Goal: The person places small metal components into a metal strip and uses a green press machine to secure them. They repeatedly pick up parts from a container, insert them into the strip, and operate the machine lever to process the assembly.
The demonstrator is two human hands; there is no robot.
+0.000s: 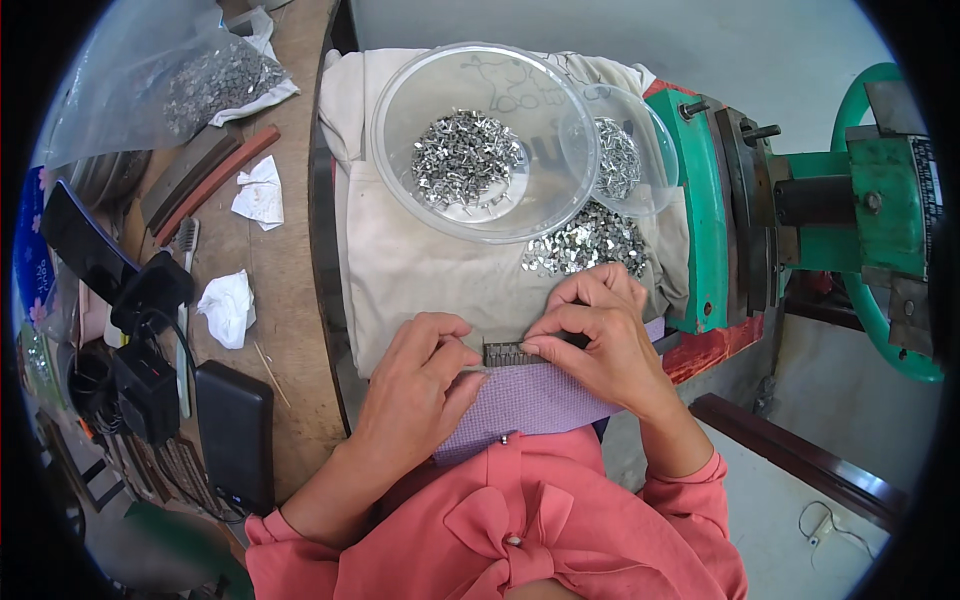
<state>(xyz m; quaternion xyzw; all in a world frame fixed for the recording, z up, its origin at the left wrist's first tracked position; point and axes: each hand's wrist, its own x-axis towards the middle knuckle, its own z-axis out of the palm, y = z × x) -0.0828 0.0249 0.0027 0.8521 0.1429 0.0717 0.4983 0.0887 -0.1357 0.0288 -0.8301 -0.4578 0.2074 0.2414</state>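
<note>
A small dark slotted metal block (503, 353) lies between my hands, at the far edge of a purple woven cloth (530, 402) by my lap. My left hand (418, 375) is closed beside the block's left end, its thumb and fingertips drawn together; anything between them is too small to make out. My right hand (603, 335) pinches the block's right end, with a dark piece partly hidden under its fingers. Just beyond that hand lies a heap of small shiny metal pieces (597, 240) on a beige cloth (400, 270).
Farther off stand a large clear tub (390, 150) and a smaller clear container (655, 150), both holding small metal parts. A green machine vise (690, 220) is at the right. On the wooden table (300, 200) at the left are a plastic bag (130, 100), crumpled tissues (228, 308) and a black power bank (235, 435).
</note>
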